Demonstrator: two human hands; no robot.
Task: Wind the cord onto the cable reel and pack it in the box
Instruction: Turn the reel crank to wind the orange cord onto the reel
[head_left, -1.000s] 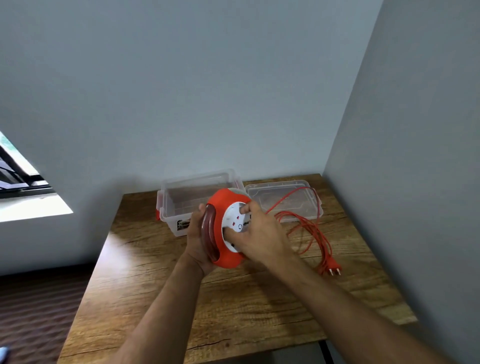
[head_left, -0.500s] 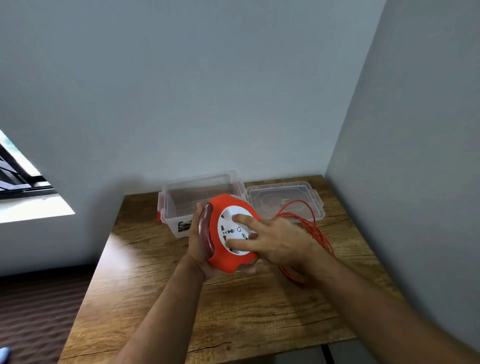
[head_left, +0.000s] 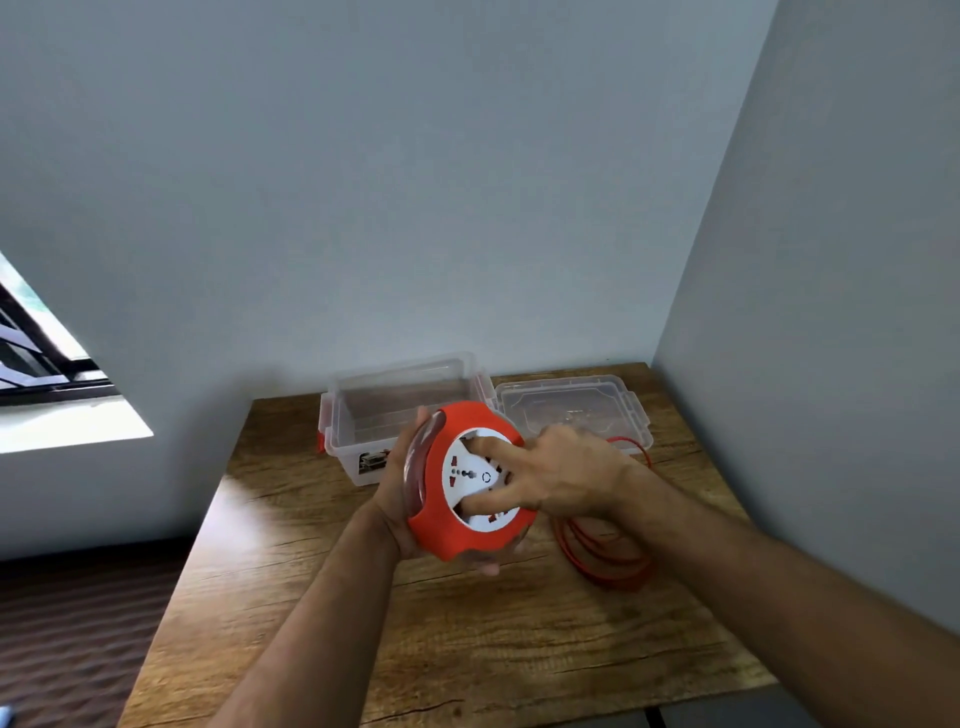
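Cable reel (head_left: 467, 483) held up off the table (head_left: 467, 649), just in front of the clear box (head_left: 400, 410), orange rim with a white socket face turned toward the camera. Left hand (head_left: 400, 499) cupped round the back and left edge of the reel, fingers wrapped on it, carrying the weight. Right hand (head_left: 550, 478) on the socket face, index and thumb stretched out straight and pressing into the recesses of the white hub, looks like cranking position rather than a real grip. Cord (head_left: 602, 551) trailing off to the right of the reel, a loose orange heap lying on the table, so winding probably only partway done. Reel likely hard plastic, rigid, not heavy but a bit slick, so best held by the scalloped rim or from behind, like now. Cord soft and floppy, prone to tangling or snagging if pulled in fast. Lid (head_left: 571, 410) lying flat right of the box, behind the reel. Box open and waiting, red latch on its left side.
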